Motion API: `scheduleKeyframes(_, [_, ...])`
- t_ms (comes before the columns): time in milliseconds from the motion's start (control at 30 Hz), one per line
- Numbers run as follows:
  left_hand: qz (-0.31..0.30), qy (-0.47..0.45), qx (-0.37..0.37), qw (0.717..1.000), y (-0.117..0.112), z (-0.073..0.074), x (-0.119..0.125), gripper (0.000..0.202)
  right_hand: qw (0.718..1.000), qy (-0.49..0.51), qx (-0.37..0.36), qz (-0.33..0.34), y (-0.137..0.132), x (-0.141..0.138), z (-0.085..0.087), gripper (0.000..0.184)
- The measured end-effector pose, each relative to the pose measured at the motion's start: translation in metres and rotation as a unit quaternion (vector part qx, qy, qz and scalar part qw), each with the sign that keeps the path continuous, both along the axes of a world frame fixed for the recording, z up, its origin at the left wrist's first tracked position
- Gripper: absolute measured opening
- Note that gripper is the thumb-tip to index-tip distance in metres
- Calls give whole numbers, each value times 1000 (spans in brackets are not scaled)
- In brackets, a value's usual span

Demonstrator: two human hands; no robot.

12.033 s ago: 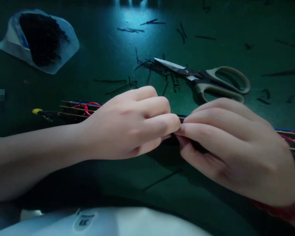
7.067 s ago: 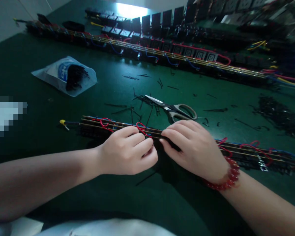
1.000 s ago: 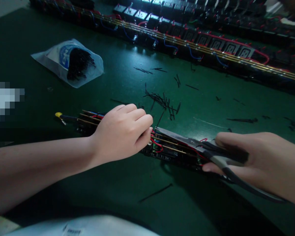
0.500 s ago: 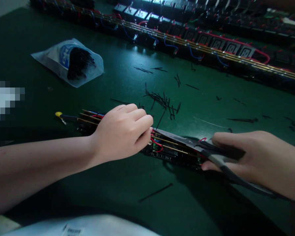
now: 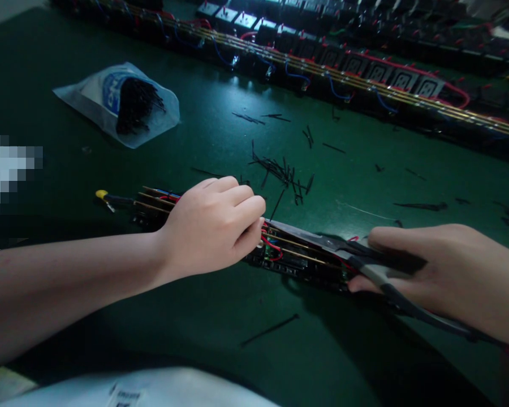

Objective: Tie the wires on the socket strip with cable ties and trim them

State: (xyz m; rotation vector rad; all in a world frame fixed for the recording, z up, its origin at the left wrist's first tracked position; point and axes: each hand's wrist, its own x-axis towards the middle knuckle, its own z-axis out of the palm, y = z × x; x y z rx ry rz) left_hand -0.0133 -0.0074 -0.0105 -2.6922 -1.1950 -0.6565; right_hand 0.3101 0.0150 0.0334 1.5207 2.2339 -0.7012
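Observation:
A long black socket strip (image 5: 297,261) with brass rails and red and blue wires lies across the green table in front of me. My left hand (image 5: 212,226) is closed, pinching a thin black cable tie that sticks up beside its fingertips above the strip. My right hand (image 5: 445,277) is closed round the handles of scissors (image 5: 318,240), whose blades point left and reach the left fingertips. A yellow terminal (image 5: 100,195) marks the strip's left end.
A white plastic bag of black cable ties (image 5: 123,103) lies at the far left. Cut tie ends (image 5: 282,172) are scattered mid-table, one loose tie (image 5: 269,329) near me. Rows of wired socket strips (image 5: 356,76) run along the far edge.
Since seven seconds ago my right hand has picked the scissors up from the table and brought the blades to the strip. Over the last second both hands have barely moved.

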Motion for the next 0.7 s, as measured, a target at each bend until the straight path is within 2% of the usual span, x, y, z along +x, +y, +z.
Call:
scheduleKeyframes(233, [-3,-4,-5,1000,0,0,0,28,997,59,35,19,1,0,-1,79])
scheduleKeyframes(400, [3,-4,-2,1000,0,0,0,28,996,66,55,16,-2,3,2,68])
scheduleKeyframes(533, [0,-2,-6,1000,0,-1,-1,27,995,81,60,23,-2,1,1,69])
scheduleKeyframes(700, [-3,-1,-2,1000,0,-1,-1,26,997,62,51,20,1,4,1,82])
